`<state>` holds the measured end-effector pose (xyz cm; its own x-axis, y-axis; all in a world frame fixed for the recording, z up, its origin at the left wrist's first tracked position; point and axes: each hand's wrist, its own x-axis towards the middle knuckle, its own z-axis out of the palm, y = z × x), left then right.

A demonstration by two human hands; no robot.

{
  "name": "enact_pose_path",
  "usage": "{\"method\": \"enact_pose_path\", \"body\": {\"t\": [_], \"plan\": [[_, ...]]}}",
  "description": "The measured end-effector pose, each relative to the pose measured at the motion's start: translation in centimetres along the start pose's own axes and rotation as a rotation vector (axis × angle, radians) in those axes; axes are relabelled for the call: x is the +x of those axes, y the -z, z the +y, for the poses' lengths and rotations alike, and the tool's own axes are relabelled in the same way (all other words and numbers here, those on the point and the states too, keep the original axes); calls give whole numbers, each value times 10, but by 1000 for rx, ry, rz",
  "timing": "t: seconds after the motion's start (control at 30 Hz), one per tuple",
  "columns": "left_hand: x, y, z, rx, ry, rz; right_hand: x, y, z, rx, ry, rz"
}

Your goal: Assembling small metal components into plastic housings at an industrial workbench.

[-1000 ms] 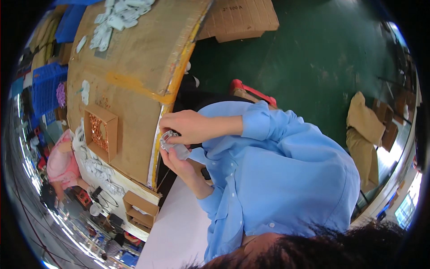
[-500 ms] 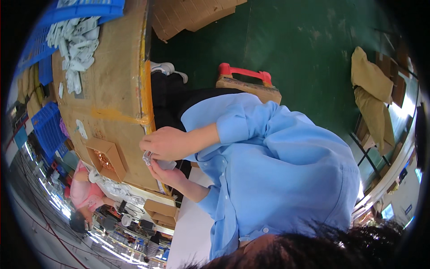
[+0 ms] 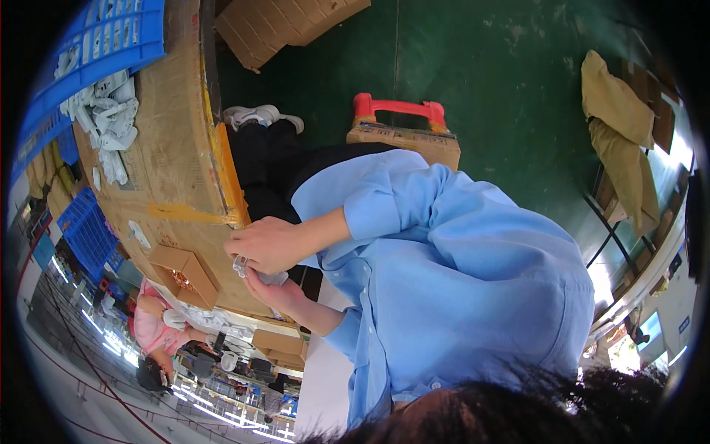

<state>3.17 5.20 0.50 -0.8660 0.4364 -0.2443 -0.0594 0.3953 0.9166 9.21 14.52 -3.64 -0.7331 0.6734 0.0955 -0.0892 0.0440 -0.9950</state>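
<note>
My right hand [image 3: 268, 244], the upper one in the view, is closed over a small clear-and-whitish plastic piece [image 3: 239, 266] at the edge of the table. Below it, my left hand [image 3: 279, 293] grips the same piece from underneath, fingers bent. A pale part of it [image 3: 276, 278] shows between the two palms; fingers cover the rest. Beside the hands, on the cardboard-covered tabletop [image 3: 174, 133], stands an open cardboard box [image 3: 201, 280] with small copper-coloured pieces [image 3: 181, 281] in it. A single white plastic part [image 3: 138, 234] lies close to that box.
White plastic parts [image 3: 111, 122] are heaped on the table by a blue crate [image 3: 144, 33]. Another blue crate [image 3: 89, 233] stands past the table. A person in pink [image 3: 154, 325] works beyond the box. A red-handled seat [image 3: 403, 111] and cardboard [image 3: 288, 26] are on the green floor.
The whole view has shifted slightly, so the table sits further left. My hands remain together on the plastic piece, with little visible movement.
</note>
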Motion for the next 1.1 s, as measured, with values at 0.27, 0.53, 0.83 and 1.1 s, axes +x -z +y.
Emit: {"method": "enact_pose_path", "body": {"t": [0.27,0.53,0.83,1.1], "plan": [[0,0,3,1,8,98,4,-5,1,81,2,-24],[21,0,-30,65,-149,-168,4,23,2,45,-53,78],[10,2,-14,-93,-81,-244,14,23,-18,-3,-120,-131],[5,18,-22,-124,-65,-218,22,8,-17,-96,-134,-243]]}}
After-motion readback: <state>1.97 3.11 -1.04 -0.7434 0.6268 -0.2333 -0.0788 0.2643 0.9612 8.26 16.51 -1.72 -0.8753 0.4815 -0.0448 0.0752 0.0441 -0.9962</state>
